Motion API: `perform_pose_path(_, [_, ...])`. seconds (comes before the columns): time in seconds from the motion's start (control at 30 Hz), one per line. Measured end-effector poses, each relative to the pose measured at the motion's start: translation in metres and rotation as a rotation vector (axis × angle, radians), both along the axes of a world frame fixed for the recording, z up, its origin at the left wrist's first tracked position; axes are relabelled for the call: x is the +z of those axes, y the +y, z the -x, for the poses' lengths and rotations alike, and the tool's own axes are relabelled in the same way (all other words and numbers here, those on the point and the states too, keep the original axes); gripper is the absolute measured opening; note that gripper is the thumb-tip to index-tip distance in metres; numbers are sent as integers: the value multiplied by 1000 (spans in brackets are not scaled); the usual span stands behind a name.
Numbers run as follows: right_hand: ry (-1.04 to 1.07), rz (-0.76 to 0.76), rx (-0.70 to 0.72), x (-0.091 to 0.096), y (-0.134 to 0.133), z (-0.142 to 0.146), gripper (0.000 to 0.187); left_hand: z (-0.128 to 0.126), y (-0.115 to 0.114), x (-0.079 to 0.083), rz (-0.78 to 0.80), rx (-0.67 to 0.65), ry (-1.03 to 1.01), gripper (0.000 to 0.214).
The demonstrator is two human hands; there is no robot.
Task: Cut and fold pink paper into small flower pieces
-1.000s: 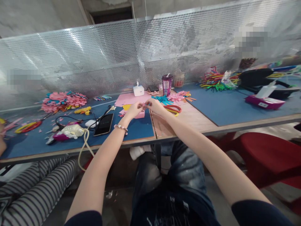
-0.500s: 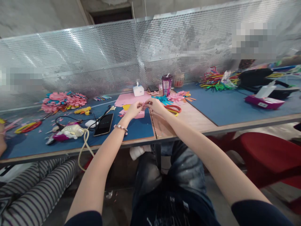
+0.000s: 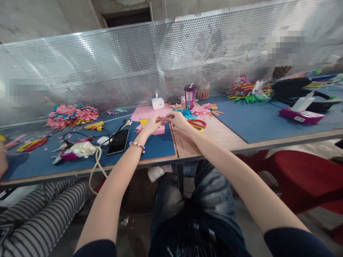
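Observation:
My left hand [image 3: 153, 125], with a beaded bracelet on its wrist, meets my right hand [image 3: 177, 120] above the table's front middle. Fingertips of both are pinched together on a small pink piece of paper [image 3: 164, 119], mostly hidden by the fingers. Beneath my left hand lie pink paper strips [image 3: 160, 131] and a bit of yellow paper [image 3: 144, 121]. Behind them is a larger pink sheet [image 3: 139, 112]. Scissors [image 3: 198, 125] with red and yellow handles rest just right of my right hand. Fringed blue paper [image 3: 188, 114] and fringed pink paper [image 3: 201, 110] lie beyond.
On the left are a phone [image 3: 118, 142], cables, a yellow glue gun [image 3: 94, 125] and a heap of pink fringed flowers [image 3: 71, 116]. A purple cup [image 3: 190, 97] and tissue box [image 3: 158, 103] stand behind. Another person's hand [image 3: 3, 160] shows at far left.
My hands stay in nearly the same place, with only slight shifts of the fingers. The other person's hand at far left has moved a little.

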State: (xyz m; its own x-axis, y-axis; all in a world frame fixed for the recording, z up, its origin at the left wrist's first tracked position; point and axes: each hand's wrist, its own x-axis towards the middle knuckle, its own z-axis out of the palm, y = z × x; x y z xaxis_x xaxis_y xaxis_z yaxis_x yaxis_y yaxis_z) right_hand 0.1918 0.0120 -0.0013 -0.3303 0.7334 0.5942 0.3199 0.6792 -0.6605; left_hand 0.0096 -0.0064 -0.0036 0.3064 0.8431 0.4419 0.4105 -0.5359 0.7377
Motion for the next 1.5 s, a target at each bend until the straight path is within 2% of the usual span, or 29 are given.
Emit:
perform_pose_path(0.2, [27,31,42,-1,0,0,24,1,1,0,-3,0,10,18])
perform_pose_path(0.43, [13,61,17,6,-9,-1,34,0,-1,2,16,18,8,18])
perform_pose_path(0.67, [15,44,19,4,-8,-1,38,1,-1,1,0,-8,10,17])
perform_pose_path(0.9, [-2,-41,9,2,-1,-2,32,-1,-3,1,8,7,29,17])
perform_pose_path(1.03, [-38,-108,23,-1,4,-4,22,-3,-6,1,28,25,48,12])
perform_pose_path(1.2, [-99,-101,14,-1,4,-5,10,-2,-8,1,94,33,66,12])
perform_pose_path(1.4, [21,-88,57,2,4,0,12,1,-6,4,120,78,21,21])
perform_pose_path(1.5, [80,-109,-13,3,6,-1,12,0,-6,5,146,83,-25,21])
